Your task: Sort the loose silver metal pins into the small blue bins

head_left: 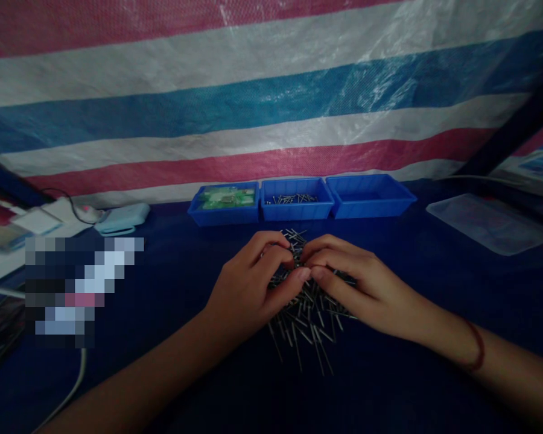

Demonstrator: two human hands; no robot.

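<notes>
Metal pins [305,308] | nr edge past hands [253,280] | tbl [235,235] gap b4 bins [294,212]

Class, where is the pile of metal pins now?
In the head view, the pile lies centrally, partly under the left hand and right hand, in front of the middle blue bin.

L hand [252,278], R hand [366,283], both curled
</notes>
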